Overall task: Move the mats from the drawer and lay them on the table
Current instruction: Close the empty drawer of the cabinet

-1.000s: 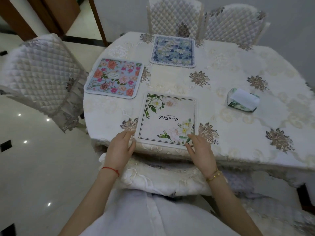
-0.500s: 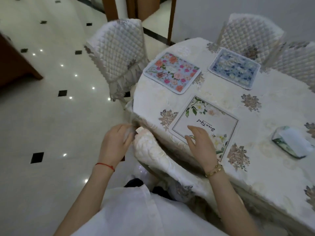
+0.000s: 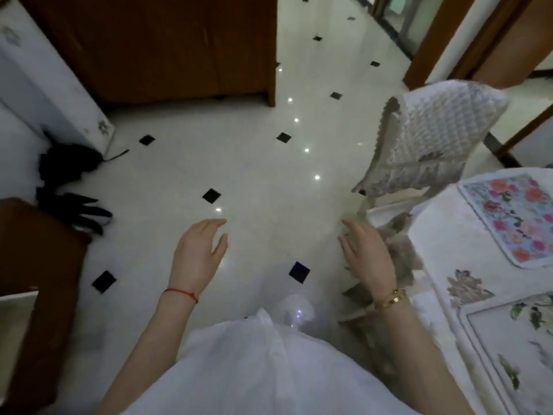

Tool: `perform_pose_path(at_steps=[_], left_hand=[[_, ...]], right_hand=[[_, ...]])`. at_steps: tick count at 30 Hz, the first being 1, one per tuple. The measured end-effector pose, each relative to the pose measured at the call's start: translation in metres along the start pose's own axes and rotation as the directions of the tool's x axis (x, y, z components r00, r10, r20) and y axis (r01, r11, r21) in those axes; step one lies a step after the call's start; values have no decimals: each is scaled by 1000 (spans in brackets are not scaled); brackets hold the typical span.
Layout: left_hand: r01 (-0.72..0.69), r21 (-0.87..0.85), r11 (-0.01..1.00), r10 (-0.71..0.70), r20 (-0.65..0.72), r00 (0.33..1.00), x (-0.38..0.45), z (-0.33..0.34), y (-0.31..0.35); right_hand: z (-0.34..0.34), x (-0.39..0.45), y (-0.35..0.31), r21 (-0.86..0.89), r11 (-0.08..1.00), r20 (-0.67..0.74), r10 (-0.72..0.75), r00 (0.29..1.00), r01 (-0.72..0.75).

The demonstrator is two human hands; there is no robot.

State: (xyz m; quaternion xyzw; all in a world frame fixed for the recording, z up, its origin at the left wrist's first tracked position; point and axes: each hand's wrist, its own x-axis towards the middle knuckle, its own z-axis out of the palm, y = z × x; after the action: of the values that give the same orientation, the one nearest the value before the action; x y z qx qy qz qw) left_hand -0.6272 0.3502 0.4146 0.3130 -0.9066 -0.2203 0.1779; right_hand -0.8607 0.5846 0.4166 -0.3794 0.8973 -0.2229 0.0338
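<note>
My left hand (image 3: pixel 199 253) hangs over the white floor with fingers spread and nothing in it. Near the table's edge, my right hand (image 3: pixel 366 259) is also empty, its fingers apart. The table (image 3: pixel 443 250), under a cream cloth, fills the right edge of the view. On it lies a pink flowered mat (image 3: pixel 513 217), and nearer to me a white mat with green leaves (image 3: pixel 520 339). No drawer is in sight.
A quilted white chair (image 3: pixel 434 139) stands at the table's far side. A dark wooden cabinet (image 3: pixel 155 46) is ahead, another brown piece of furniture (image 3: pixel 33 265) at my left, with a black object (image 3: pixel 71 187) on the floor beside it. Open floor lies between.
My view has swung left, away from the table toward the floor and cabinets. Both hands have come off the white leafy mat and now hang free over the floor.
</note>
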Motion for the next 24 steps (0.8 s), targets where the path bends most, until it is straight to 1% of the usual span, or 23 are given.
perform_pose_path(at_steps=[2, 5, 7, 10, 13, 16, 20, 24], left_hand=[[103, 34, 994, -101, -61, 993, -8, -28, -41], [252, 81, 964, -238, -155, 959, -27, -64, -96], [338, 81, 938, -316, -206, 926, -47, -84, -122], [481, 53, 875, -448, -291, 846, -82, -106, -145], [621, 31, 784, -572, -355, 740, -119, -115, -164], [757, -49, 651, -708, -401, 582, -151, -119, -179], [847, -111, 521, -780, -465, 418, -176, -125, -197], [900, -191, 393, -807, -541, 237, -179, -142, -218]], right_hand=[[27, 29, -42, 22, 994, 43, -110, 993, 109], [66, 64, -106, 67, 962, 113, -271, 956, 265], [88, 79, -148, 113, 930, 164, -363, 917, 349], [119, 94, -206, 162, 859, 227, -512, 828, 486], [151, 106, -258, 212, 774, 296, -632, 716, 596], [185, 115, -305, 266, 672, 345, -736, 582, 692], [227, 124, -372, 348, 545, 394, -824, 408, 763], [267, 138, -444, 424, 408, 392, -888, 241, 809]])
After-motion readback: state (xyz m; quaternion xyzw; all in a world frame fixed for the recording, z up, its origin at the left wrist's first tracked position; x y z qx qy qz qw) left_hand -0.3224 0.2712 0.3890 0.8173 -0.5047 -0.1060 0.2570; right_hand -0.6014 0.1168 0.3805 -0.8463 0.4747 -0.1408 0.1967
